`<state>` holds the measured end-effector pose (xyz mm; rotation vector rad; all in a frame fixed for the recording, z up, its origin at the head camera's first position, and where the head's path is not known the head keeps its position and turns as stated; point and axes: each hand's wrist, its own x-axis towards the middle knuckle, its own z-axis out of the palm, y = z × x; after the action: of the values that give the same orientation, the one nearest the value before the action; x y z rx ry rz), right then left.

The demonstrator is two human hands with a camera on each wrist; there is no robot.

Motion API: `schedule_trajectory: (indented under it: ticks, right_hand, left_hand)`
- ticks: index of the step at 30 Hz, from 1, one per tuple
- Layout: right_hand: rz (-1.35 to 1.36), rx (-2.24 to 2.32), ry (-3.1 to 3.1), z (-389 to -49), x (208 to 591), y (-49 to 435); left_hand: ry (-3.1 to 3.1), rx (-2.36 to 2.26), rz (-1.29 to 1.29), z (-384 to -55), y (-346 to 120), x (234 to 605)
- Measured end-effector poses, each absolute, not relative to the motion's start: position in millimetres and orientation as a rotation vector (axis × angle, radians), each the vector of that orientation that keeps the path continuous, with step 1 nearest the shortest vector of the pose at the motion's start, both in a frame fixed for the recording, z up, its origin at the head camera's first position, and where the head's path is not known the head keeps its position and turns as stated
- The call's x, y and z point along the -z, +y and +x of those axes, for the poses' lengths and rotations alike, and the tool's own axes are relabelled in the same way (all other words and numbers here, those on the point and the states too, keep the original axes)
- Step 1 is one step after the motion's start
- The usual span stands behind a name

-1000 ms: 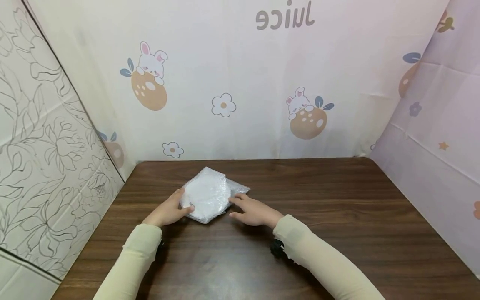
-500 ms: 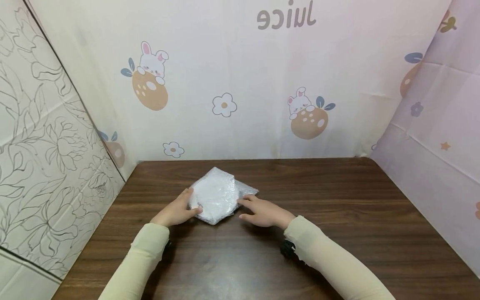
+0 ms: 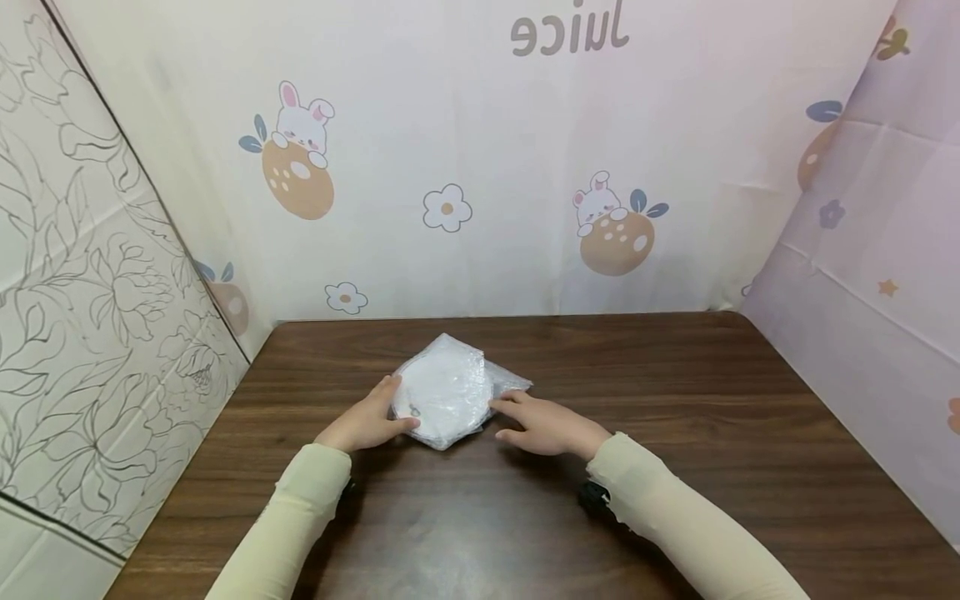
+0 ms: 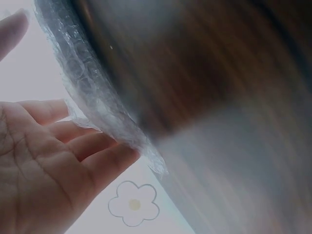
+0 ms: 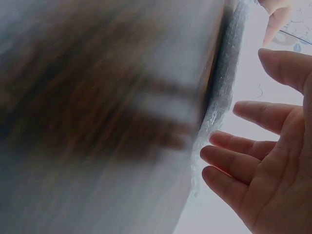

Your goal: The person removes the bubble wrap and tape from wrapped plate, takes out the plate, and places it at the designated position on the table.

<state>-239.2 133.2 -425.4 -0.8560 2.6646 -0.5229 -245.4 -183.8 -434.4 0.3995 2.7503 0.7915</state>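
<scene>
Fingers of the left hand (image 3: 367, 422) nearly straight, thumb apart, touching the left edge of a bubble-wrapped packet (image 3: 444, 393), fingers of the right hand (image 3: 551, 427) apart at its right edge, packet on a wood-grain table (image 3: 480, 521), printed backdrop (image 3: 510, 125) beyond.

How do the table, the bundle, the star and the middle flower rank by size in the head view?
Largest to smallest, as they look there:
1. Table
2. Bundle
3. Middle flower
4. Star

No two look alike in size.
</scene>
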Motion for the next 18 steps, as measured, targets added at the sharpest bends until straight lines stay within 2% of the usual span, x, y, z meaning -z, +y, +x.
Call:
schedule_trajectory:
  ticks: [18]
  right_hand:
    - [-0.902, 0.546, 2.682, -231, 424, 163]
  left_hand:
    - [2.721, -0.799, 0.452, -243, -162, 435]
